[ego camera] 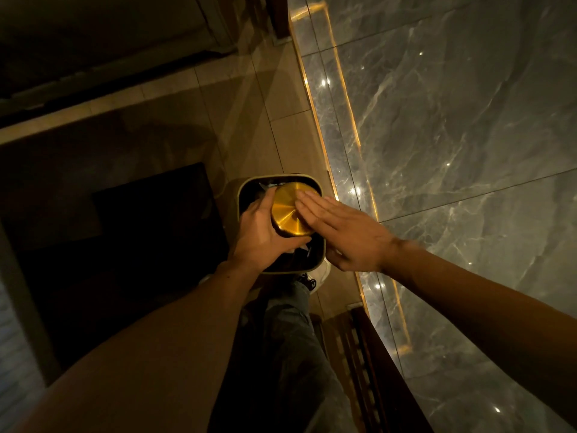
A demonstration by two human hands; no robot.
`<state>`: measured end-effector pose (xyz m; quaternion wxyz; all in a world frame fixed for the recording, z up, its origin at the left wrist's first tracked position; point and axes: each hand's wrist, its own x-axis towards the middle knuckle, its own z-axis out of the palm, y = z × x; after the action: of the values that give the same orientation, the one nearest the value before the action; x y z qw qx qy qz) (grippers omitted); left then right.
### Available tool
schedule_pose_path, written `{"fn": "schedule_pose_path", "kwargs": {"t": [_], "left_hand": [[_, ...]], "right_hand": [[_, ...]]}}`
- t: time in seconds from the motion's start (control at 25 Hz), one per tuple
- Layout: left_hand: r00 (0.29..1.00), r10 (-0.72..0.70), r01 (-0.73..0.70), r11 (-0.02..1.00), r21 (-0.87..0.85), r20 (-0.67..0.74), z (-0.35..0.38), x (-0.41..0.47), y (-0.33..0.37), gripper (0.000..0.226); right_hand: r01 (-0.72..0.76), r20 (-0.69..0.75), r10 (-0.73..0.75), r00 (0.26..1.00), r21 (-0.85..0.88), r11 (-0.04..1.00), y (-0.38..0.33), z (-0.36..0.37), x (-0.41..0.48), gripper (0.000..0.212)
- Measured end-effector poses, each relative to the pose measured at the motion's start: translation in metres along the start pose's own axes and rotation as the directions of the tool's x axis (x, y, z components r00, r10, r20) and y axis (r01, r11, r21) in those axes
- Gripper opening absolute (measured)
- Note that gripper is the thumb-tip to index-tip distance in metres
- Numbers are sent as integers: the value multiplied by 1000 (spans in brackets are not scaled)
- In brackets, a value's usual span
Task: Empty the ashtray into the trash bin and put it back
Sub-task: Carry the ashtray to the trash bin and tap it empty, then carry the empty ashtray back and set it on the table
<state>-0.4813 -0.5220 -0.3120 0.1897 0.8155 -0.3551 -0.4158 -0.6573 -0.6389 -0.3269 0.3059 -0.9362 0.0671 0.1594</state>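
Ashtray (292, 210): we see it gold, round, turned base-up over the open trash bin (249, 185).
Left hand (261, 228): we see it gripping the ashtray's left side.
Right hand (343, 232): we see it flat, fingers (307, 203) lying on the upturned base.
Trash bin: we see it standing on the tiled floor (274, 98), just beside a marble wall (452, 120).
Below: our shoe (320, 276) touches the bin's near edge.

The scene is dim and warm-toned. A glowing amber strip (349, 120) along the marble wall (468, 135) gives most of the light; small white glints speckle the polished stone. The upper left and the dark mat (150, 245) sink into shadow. Wide-angle distortion stretches the forearms at the lower edges, slightly soft.
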Motion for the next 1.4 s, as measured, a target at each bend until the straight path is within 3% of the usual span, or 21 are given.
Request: {"fn": "schedule_pose_path", "kwargs": {"t": [0.32,0.68,0.8,0.92,1.0,1.12,1.24,1.4], "left_hand": [[1000,-2,2,1000,27,18,0,1,-1,113],[1000,1,-1,1000,-15,3,-1,2,7,110],[1000,11,-11,1000,12,23,0,-2,7,105],[999,-45,45,999,-18,11,-3,-7,8,107],[992,-128,128,991,-32,0,-4,-8,12,104],[955,-294,296,942,-160,40,-11,-10,27,86],[876,-394,471,822,-320,277,-23,-12,40,71],[767,-302,597,661,-455,566,-48,-14,58,77]], "right_hand": [[9,28,-10,1000,30,1000,-2,-7,6,101],[-35,-71,38,997,45,998,-4,-4,5,97],[4,61,-7,998,36,999,-5,-2,6,109],[-90,-19,94,995,141,986,-5,-9,5,101],[-208,-7,220,976,293,933,-5,-16,0,96],[-312,18,388,921,631,711,-9,-31,-9,77],[-269,-26,454,891,774,573,-9,-54,-15,49],[-206,-19,484,875,889,408,-13,-84,-19,31]]}}
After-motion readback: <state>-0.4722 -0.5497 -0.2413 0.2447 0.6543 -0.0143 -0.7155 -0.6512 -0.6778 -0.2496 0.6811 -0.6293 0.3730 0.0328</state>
